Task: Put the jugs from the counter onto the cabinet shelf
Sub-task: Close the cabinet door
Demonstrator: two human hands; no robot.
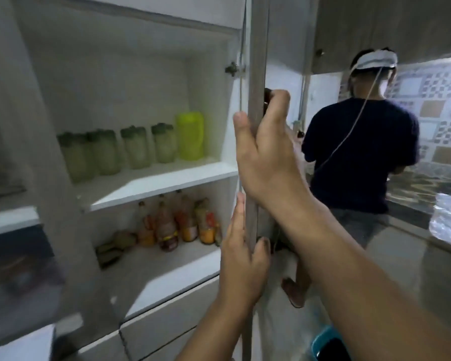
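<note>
Several pale green jugs with dark green lids stand in a row on the white cabinet shelf, and a bright yellow-green jug is at the row's right end. The cabinet door stands open, seen edge-on. My right hand grips the door's edge, its thumb behind by the dark handle. Lower down, my left hand also holds the door's edge, fingers on the inner side. Neither hand holds a jug.
Sauce bottles and small packets fill the lower shelf. A person in a dark shirt stands right behind the door at the counter. A blue object lies on the floor at the bottom right.
</note>
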